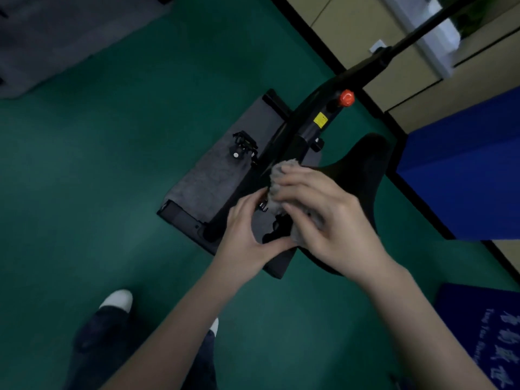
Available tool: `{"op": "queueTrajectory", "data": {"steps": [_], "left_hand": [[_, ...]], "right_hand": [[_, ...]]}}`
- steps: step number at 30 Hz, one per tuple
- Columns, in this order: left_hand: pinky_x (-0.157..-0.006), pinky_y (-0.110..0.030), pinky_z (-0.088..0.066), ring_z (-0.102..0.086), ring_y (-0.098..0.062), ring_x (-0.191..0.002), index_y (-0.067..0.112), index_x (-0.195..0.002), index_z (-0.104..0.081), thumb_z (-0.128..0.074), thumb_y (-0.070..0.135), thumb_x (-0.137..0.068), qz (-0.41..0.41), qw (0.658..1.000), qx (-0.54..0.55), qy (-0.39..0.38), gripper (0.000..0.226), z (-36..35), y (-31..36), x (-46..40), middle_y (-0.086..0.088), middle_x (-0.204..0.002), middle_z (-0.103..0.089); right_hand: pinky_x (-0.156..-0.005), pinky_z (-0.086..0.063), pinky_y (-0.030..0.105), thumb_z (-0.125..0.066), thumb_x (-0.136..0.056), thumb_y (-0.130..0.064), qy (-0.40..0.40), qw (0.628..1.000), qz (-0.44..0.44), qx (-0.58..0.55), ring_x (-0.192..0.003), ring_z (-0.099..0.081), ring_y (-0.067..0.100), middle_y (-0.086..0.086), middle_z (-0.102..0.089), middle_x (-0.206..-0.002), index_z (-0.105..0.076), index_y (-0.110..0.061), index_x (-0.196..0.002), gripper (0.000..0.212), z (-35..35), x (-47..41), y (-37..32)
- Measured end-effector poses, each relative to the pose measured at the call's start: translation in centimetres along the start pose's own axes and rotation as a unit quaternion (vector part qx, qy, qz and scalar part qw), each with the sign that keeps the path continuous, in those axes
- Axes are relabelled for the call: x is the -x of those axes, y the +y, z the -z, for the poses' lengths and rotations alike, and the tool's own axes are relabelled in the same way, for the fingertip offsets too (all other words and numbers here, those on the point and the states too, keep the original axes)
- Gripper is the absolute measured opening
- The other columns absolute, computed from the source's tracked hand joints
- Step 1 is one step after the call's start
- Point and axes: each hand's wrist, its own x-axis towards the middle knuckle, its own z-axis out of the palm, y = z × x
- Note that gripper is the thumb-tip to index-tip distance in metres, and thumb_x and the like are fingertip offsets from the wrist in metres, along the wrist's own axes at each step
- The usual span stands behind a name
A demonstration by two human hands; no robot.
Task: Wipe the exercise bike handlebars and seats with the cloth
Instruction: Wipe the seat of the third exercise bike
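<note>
At frame centre, the right hand (323,215) bunches the soft, limp grey cloth (277,175) against the black padded bike seat (363,175); the left hand (244,229), fingers curled, pinches its lower edge.

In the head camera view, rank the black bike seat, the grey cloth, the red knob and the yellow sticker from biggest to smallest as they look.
1. black bike seat
2. grey cloth, partly hidden under the right hand
3. red knob
4. yellow sticker, close to the knob in size
</note>
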Motion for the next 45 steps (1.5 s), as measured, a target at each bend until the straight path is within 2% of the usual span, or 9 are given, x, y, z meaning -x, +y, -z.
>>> {"op": "queueTrajectory", "data": {"steps": [7,12,18,22,26,31,36,39,45], "left_hand": [[-0.108,-0.027,-0.035,-0.036,0.007,-0.126,0.065,-0.118,-0.033,-0.075,0.059,-0.062,0.040,0.991,0.116,0.059,0.070,-4.3,0.4,3.1,0.025,-0.134,-0.042],[-0.100,-0.023,-0.041,-0.051,0.004,-0.116,0.033,-0.134,-0.044,-0.076,0.045,-0.069,0.029,0.971,0.203,0.121,0.074,-7.2,0.2,4.4,0.013,-0.123,-0.059],[-0.094,-0.027,-0.044,-0.061,-0.007,-0.103,0.023,-0.134,-0.046,-0.077,0.026,-0.075,0.016,0.944,0.281,0.171,0.067,-10.1,0.4,4.7,0.005,-0.104,-0.067],[-0.099,-0.035,-0.044,-0.062,-0.008,-0.103,0.026,-0.129,-0.049,-0.076,0.030,-0.067,0.011,0.935,0.299,0.190,0.068,-10.4,0.1,4.5,0.009,-0.100,-0.070],[-0.101,-0.045,-0.043,-0.064,-0.013,-0.102,0.031,-0.125,-0.050,-0.079,0.040,-0.059,0.003,0.936,0.297,0.191,0.073,-10.2,-0.4,4.2,0.008,-0.096,-0.071],[-0.091,-0.041,-0.046,-0.064,-0.011,-0.095,0.028,-0.117,-0.052,-0.082,0.031,-0.056,0.003,0.940,0.289,0.182,0.068,-9.6,-0.4,3.9,0.008,-0.088,-0.071],[-0.089,-0.037,-0.049,-0.064,-0.016,-0.095,0.018,-0.118,-0.051,-0.083,0.034,-0.050,0.007,0.942,0.294,0.163,0.077,-8.8,-0.1,3.7,0.002,-0.090,-0.069],[-0.078,-0.021,-0.051,-0.063,-0.010,-0.088,0.018,-0.122,-0.050,-0.087,0.011,-0.060,0.006,0.946,0.295,0.136,0.072,-7.9,0.3,3.8,0.000,-0.093,-0.066],[-0.091,-0.030,-0.050,-0.061,-0.008,-0.107,0.035,-0.132,-0.044,-0.085,0.031,-0.059,-0.012,0.977,0.191,0.099,0.084,-2.5,0.2,2.4,0.006,-0.122,-0.060]], "right_hand": [[-0.095,-0.042,0.015,-0.056,-0.094,-0.013,-0.010,0.999,-0.032,0.011,-0.106,-0.060,0.010,-0.001,-0.066,-0.109,-0.069,-0.010,-0.104,0.017,1.8,-3.0,2.9],[-0.097,-0.043,0.023,-0.058,-0.090,-0.001,-0.083,0.993,0.087,0.008,-0.110,-0.060,0.014,0.002,-0.067,-0.106,-0.069,-0.006,-0.096,0.013,1.8,-2.4,2.4],[-0.101,-0.044,0.042,-0.059,-0.091,-0.007,-0.176,0.959,0.221,0.017,-0.119,-0.056,0.019,0.005,-0.067,-0.109,-0.070,-0.004,-0.094,0.012,3.1,-0.6,2.3],[-0.089,-0.048,0.038,-0.057,-0.089,-0.020,-0.266,0.941,0.198,0.072,-0.098,-0.063,0.016,0.001,-0.069,-0.100,-0.070,-0.014,-0.095,0.016,2.1,-5.2,1.4],[-0.091,-0.047,0.028,-0.060,-0.091,-0.024,-0.302,0.949,0.051,0.072,-0.098,-0.062,0.012,-0.003,-0.071,-0.095,-0.067,-0.028,-0.089,0.009,1.4,-8.8,2.4],[-0.085,-0.045,0.022,-0.059,-0.086,-0.016,-0.181,0.979,0.084,0.037,-0.088,-0.062,0.010,-0.001,-0.071,-0.094,-0.070,-0.022,-0.089,0.013,1.2,-6.0,2.9],[-0.097,-0.046,0.041,-0.061,-0.087,-0.003,-0.082,0.977,0.195,-0.006,-0.110,-0.060,0.019,0.003,-0.068,-0.103,-0.070,-0.005,-0.092,0.010,1.0,0.0,2.4],[-0.105,-0.043,0.041,-0.061,-0.090,0.001,0.054,0.989,0.132,-0.047,-0.119,-0.056,0.024,0.010,-0.065,-0.114,-0.070,0.001,-0.099,0.013,0.7,3.7,3.0],[-0.102,-0.045,0.029,-0.057,-0.091,0.003,0.349,0.930,-0.112,-0.030,-0.113,-0.059,0.021,0.016,-0.064,-0.114,-0.067,0.002,-0.105,0.018,-2.1,10.3,2.6]]}}
